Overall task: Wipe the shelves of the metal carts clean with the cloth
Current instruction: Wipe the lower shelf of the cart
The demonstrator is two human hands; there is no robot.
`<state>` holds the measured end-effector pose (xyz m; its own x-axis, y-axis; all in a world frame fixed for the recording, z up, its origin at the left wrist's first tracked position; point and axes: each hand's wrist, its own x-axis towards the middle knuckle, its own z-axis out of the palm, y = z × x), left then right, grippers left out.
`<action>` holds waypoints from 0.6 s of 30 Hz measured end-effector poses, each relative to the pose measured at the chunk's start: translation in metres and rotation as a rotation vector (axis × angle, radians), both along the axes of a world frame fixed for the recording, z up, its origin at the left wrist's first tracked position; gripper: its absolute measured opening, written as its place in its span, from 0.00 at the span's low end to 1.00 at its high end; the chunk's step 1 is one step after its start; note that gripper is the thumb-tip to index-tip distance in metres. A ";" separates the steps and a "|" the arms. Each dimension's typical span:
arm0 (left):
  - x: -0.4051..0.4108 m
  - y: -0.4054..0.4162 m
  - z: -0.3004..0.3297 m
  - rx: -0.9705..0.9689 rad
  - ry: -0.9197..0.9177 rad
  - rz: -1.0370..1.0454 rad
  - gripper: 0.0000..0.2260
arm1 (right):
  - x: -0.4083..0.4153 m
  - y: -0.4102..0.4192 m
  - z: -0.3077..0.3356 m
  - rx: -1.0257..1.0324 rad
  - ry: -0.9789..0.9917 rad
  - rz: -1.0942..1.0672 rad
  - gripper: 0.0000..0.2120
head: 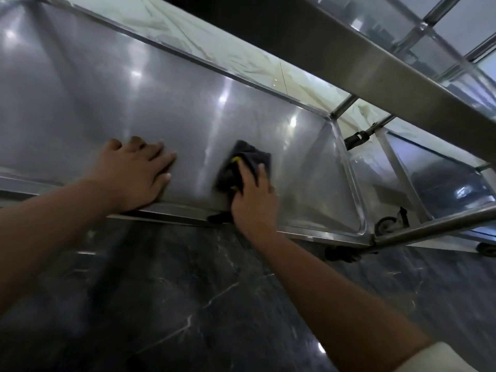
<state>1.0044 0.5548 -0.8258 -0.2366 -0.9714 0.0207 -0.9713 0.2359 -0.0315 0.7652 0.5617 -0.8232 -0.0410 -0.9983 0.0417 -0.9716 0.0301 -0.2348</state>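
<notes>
Right hand (252, 200) presses cloth (248, 159) near shelf's (107, 89) front rim; left hand (139, 173) flat, ungripping

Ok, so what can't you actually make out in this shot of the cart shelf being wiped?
All in the head view:
- Shelf: its left end is cut off by the frame edge.
- Cloth: blurred, and its near part is hidden under the right hand.
- Shelf surface under the left hand: covered by the palm.
- Dirt or streaks: glare hides them.
</notes>
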 end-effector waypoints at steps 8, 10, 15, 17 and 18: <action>0.118 0.028 0.001 -0.021 0.066 0.254 0.34 | 0.010 -0.021 -0.002 -0.026 -0.080 0.480 0.30; 0.131 0.037 -0.001 -0.027 0.141 0.279 0.35 | 0.008 -0.032 -0.003 -0.070 -0.111 0.339 0.28; 0.131 0.043 -0.010 -0.086 0.206 0.303 0.28 | 0.061 -0.055 -0.011 -0.099 -0.039 0.006 0.28; 0.132 0.043 -0.012 -0.088 0.198 0.293 0.27 | 0.100 -0.059 -0.014 -0.092 -0.054 0.054 0.28; 0.133 0.043 -0.013 -0.092 0.196 0.294 0.27 | 0.124 -0.058 -0.016 -0.091 -0.069 0.123 0.28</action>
<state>1.1373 0.5980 -0.8386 0.0698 -0.9893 0.1281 -0.9869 -0.0497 0.1535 0.8888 0.5035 -0.8389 0.0753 -0.9881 0.1338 -0.9481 -0.1125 -0.2974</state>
